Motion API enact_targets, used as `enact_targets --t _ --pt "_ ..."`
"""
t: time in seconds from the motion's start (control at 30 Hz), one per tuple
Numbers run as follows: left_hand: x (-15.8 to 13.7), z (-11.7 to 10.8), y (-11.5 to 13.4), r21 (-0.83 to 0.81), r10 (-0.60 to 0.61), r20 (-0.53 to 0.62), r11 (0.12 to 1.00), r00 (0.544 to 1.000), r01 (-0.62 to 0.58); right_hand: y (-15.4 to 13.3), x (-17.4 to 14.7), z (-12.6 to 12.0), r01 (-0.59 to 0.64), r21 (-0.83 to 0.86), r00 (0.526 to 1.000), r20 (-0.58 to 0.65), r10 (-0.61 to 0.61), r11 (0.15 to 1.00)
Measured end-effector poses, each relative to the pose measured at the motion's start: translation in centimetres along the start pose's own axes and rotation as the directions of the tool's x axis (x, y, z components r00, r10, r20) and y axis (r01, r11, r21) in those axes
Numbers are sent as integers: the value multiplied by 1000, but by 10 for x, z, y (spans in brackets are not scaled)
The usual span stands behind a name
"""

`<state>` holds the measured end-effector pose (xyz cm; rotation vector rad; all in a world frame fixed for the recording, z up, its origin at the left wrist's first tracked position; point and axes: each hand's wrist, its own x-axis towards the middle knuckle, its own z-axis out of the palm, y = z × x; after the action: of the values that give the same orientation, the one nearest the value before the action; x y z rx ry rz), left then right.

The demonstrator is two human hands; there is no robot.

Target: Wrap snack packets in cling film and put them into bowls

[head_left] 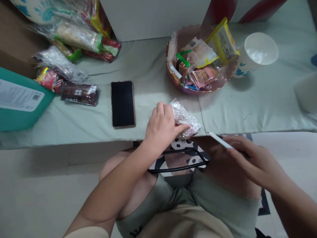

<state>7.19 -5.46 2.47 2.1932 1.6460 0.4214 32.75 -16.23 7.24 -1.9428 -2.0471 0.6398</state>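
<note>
My left hand [162, 124] is closed on a crinkled clear plastic packet [184, 117] at the table's front edge. Something reddish shows through the plastic under my thumb. Over my right thigh, my right hand [255, 158] grips a thin, flat white strip-like object [219, 139] between thumb and fingers. Its tip points up and left, toward the packet, without touching it. The fingers cover its rear end, so I cannot tell its kind. A dark phone [123, 104] lies flat to the left of my left hand.
A pink bowl [173, 77] of wrapped snacks stands behind the packet, beside a white paper cup [260, 54]. More bagged snacks [79, 36] and dark packets [79, 93] lie at left, near a green container [22, 99]. A black bar frame [178, 169] spans my lap.
</note>
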Motion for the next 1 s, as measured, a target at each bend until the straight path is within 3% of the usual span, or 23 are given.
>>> enact_targets --t 0.13,0.3,0.4,0.47,0.53,0.6,0.73,0.87,1.0 --pt "12 -3 -2 17 -57 23 998 998 56 29 32 0 -137 -155 976 -190 106 978" --pt "19 -14 -4 57 -91 35 994 995 89 69 88 10 -142 -278 941 -336 43 950" --pt "20 -20 -8 2 -82 40 997 996 82 67 98 14 -148 -265 901 -433 19 953" --pt "20 -23 -11 -68 -103 42 992 994 105 49 97 19 6 -189 903 -421 -87 982" --pt "20 -26 -12 -128 -103 42 986 994 108 25 96 27 246 -66 915 -313 -254 967" --pt "19 -28 -13 -164 -46 67 985 997 56 3 97 37 376 27 911 -193 -364 926" --pt "17 -31 -16 -226 45 193 974 980 0 -12 105 54 377 77 923 -116 -367 923" --pt "23 -33 -27 -370 -53 233 919 971 139 -4 108 58 373 122 924 -131 -358 920" --pt "34 -34 -38 -523 -185 163 817 969 244 -1 110 55 342 181 923 -251 -293 922"
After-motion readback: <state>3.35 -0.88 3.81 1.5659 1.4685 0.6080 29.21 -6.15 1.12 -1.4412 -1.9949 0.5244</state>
